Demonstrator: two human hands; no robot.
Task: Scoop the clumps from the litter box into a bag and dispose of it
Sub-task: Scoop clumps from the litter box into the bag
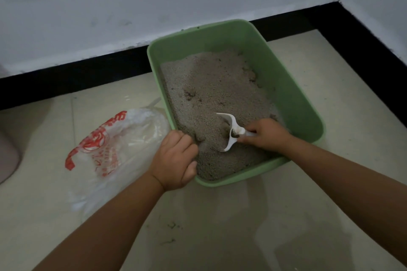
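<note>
A green litter box (293,94) full of grey-beige litter stands on the tiled floor against the wall. My left hand (176,160) grips the box's near-left rim, fingers curled over the edge. My right hand (266,133) holds the handle of a white scoop (229,132), whose bowl is dug into the litter at the near end and holds a dark clump. Small clumps (190,94) show on the litter farther back. A clear plastic bag with red print (110,149) lies open on the floor left of the box.
A white wall with a black skirting board (88,72) runs behind the box and turns a corner at the right. A pale rounded object (6,154) sits at the left edge. Bits of dirt (171,226) lie on the floor tiles between my arms.
</note>
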